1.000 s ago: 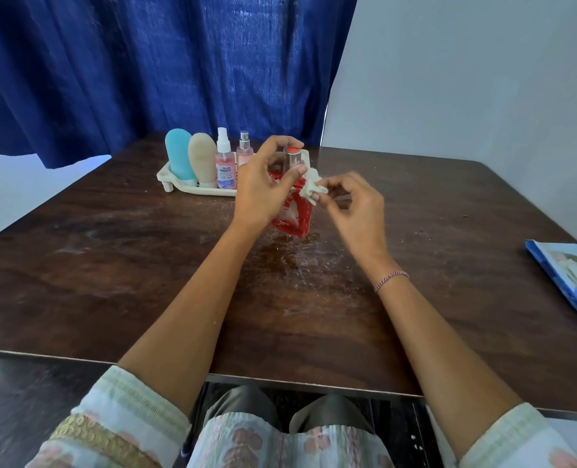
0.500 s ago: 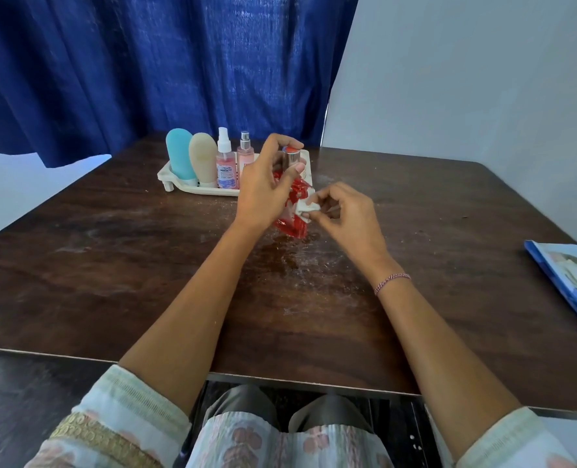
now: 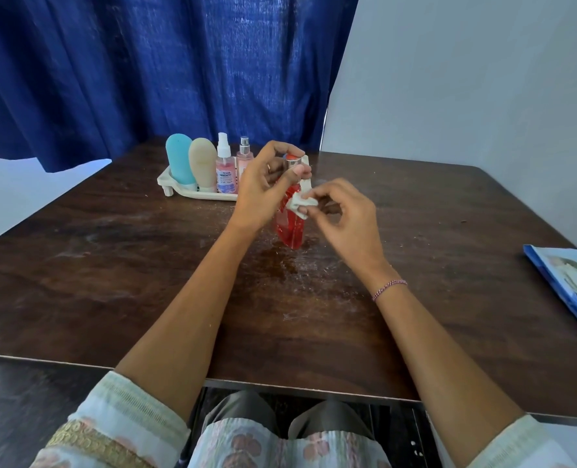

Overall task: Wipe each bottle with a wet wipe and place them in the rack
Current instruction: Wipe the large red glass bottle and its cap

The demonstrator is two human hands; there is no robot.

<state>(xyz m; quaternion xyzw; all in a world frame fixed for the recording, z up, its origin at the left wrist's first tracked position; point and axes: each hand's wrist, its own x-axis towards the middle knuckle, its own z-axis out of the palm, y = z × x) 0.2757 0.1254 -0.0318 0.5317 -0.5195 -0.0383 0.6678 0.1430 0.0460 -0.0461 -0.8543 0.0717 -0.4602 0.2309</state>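
Over the middle of the dark wooden table (image 3: pixel 111 265), head view: the red bottle (image 3: pixel 290 228) stands upright, held up near its top by the left hand (image 3: pixel 263 187). The thumb lies across the neck just under the cap and the forefinger arches over it, so the fingers are curled round the top end. I can't tell whether the base rests on the wood or hangs just above it.

The right hand (image 3: pixel 344 217) pinches a small wadded wet wipe (image 3: pixel 299 203) between thumb and fingertips, and the wipe is pressed against the bottle's right side, just below the left thumb.

Behind the hands sits the cream rack (image 3: pixel 192 192) with a blue bottle (image 3: pixel 179 162), a beige bottle (image 3: pixel 202 163), a white-topped spray bottle (image 3: pixel 225 168) and a small pink bottle (image 3: pixel 244 157) standing in a row. A blue packet (image 3: pixel 574 282) lies at the table's right edge, well apart.
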